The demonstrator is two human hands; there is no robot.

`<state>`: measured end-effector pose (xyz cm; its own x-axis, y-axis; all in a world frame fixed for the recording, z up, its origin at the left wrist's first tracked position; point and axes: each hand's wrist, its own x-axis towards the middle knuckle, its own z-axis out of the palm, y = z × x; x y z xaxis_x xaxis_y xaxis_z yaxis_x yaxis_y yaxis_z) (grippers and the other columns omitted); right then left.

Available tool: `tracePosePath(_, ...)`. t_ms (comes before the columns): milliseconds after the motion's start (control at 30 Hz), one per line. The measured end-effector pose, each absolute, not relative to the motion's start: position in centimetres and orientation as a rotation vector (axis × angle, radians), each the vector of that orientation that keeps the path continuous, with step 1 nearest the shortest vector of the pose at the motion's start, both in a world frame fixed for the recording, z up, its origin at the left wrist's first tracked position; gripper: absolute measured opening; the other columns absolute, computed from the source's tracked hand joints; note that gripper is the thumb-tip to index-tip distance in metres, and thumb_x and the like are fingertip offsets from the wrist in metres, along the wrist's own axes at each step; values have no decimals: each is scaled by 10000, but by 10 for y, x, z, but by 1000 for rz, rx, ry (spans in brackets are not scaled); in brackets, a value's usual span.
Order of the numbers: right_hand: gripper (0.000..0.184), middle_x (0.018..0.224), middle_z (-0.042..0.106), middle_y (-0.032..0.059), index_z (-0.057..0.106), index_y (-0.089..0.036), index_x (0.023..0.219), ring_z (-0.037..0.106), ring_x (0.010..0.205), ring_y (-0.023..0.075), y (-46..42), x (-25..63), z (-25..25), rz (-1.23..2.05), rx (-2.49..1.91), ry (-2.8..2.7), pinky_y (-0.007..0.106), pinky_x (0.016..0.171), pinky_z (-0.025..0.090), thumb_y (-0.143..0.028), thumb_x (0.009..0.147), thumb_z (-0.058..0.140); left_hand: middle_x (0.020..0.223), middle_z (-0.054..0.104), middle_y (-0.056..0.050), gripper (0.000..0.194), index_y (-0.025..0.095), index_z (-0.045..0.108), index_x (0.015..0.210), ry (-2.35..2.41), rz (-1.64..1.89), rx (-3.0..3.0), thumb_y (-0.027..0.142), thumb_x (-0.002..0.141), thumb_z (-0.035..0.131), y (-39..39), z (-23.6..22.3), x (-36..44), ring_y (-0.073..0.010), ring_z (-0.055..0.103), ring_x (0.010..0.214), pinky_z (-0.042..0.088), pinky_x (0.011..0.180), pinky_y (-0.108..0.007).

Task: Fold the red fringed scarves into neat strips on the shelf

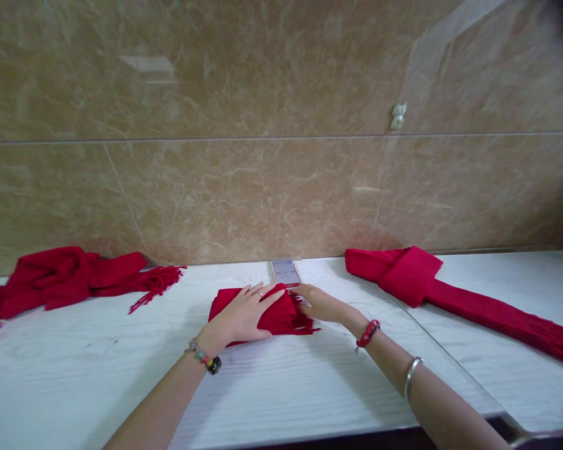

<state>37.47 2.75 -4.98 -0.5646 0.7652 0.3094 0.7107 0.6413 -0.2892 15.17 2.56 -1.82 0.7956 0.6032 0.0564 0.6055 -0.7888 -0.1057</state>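
Note:
A red scarf (278, 320), folded into a compact bundle with its fringe at the right end, lies on the white table in front of me. My left hand (246, 314) rests flat across its top, fingers stretched and spread, a ring on one of them. At the fringed end, my right hand (319, 302) has its fingers bent around the scarf's edge; the fingertips are partly hidden by the fabric. Just behind the bundle lies a phone (285, 272) with digits on its screen.
Another red scarf (70, 281) lies crumpled at the left, fringe pointing right. A third red scarf (412, 275), loosely folded over, stretches to the right edge. The white table (122, 369) meets a brown marbled wall (244, 194). A seam crosses the tabletop at right.

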Motion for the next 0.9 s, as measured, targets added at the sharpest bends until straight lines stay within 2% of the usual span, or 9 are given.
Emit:
tracePosePath(100,345,1056,612,117,581,-138,1075,542,999,207,27,379,-55,221,-1169,-2461,328,865,423,-127,735,527,1448,197,-60,896,300,80,1388,-932,-82,-2867,413,695,638,25,-20,146,-253,248,1286,190,1040,-380)
tracePosePath(300,380,1112,571,121,568,-172,1114,529,1019,218,22,381,-62,249,-1104,-2530,339,876,417,-259,744,591,1449,191,-68,864,299,120,1382,-923,-100,-2855,422,702,638,21,-18,145,-263,259,1278,206,1032,-390)
tracePosePath(467,568,1230,491,160,509,-146,1201,441,1135,269,17,381,-60,243,-1164,-2580,396,925,386,-417,715,620,1449,187,-70,832,294,109,1382,-908,-83,-2846,421,730,609,22,-19,146,-251,257,1278,201,1031,-382)
tracePosePath(533,543,1222,497,157,521,-146,1188,448,1127,261,16,380,-59,233,-1154,-2592,388,924,387,-399,718,620,1446,194,-69,813,292,108,1382,-904,-84,-2844,411,742,595,21,-18,146,-244,262,1275,203,1029,-374)
tracePosePath(667,273,1077,583,110,610,-170,1044,538,996,190,16,379,-59,231,-1074,-2569,312,876,425,-238,787,548,1435,215,-73,806,281,103,1383,-904,-86,-2836,372,746,588,20,-17,145,-232,270,1270,205,1027,-359)
tracePosePath(900,219,1054,580,103,620,-148,969,552,951,172,17,376,-58,245,-1102,-2527,287,850,426,-149,761,551,1435,217,-62,805,293,97,1385,-913,-97,-2825,354,746,584,20,-17,145,-234,281,1262,208,1022,-357)
